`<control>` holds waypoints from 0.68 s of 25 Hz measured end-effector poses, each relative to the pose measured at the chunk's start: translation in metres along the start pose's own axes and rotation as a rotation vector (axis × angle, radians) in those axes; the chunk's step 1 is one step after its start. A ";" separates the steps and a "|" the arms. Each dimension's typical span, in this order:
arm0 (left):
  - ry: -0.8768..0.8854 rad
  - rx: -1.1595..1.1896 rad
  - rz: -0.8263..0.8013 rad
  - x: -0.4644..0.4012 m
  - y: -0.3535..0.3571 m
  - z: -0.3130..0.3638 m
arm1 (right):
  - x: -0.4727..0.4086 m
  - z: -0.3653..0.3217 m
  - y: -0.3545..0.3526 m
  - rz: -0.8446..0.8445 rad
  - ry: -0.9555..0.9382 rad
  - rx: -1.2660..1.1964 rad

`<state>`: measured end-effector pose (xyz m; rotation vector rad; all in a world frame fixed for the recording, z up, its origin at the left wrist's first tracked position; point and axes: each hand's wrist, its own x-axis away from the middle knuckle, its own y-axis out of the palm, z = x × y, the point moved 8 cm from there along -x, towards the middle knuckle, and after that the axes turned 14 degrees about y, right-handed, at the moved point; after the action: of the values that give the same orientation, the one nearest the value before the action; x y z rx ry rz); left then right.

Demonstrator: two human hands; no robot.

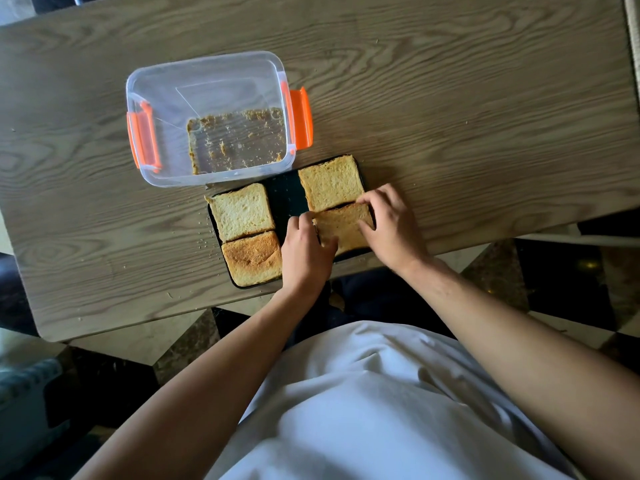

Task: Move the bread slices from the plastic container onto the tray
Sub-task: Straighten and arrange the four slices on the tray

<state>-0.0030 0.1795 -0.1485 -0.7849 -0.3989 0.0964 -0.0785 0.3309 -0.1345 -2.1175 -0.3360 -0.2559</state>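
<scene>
Bread slices lie four to the tray [286, 197], a dark rectangular one set at the near edge of the wooden table [450, 116], and the near-right slice [343, 225] is the one under both hands. It rests in the tray's near-right corner, its far edge touching or just overlapping the far-right slice [330, 183]. The left hand [304, 251] comes in from the slice's left side, its fingers curled around the left edge with the thumb lying over the near-left corner, so it is closed lightly on the bread rather than clenched. The right hand [393, 226] sits on the slice's right side, fingers spread and bent, fingertips pressing on the top face and along the far-right edge; whether any fingers reach beneath the slice cannot be told. On the tray's left half the far-left slice [242, 211] is pale, and the near-left slice [252, 258], touching it, is toasted darker brown. A strip of bare tray shows between the left and right pairs. The plastic container [207, 77], clear with orange side latches [302, 117], stands on the table just beyond the tray's far-left corner, holding only crumbs [235, 140] on its floor. Scattered crumbs dot the tabletop around the tray.
</scene>
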 end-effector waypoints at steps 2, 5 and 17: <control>0.027 -0.014 -0.021 0.000 0.004 0.001 | 0.002 -0.013 0.010 -0.043 -0.140 0.093; 0.035 -0.026 -0.041 -0.002 0.006 0.000 | 0.002 -0.016 0.021 -0.090 -0.219 0.193; 0.468 -0.503 -0.237 -0.006 0.015 0.021 | 0.008 -0.016 0.028 -0.291 -0.362 0.419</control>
<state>-0.0159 0.2025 -0.1477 -1.2129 -0.0623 -0.4194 -0.0619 0.3038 -0.1457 -1.6879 -0.8380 0.0355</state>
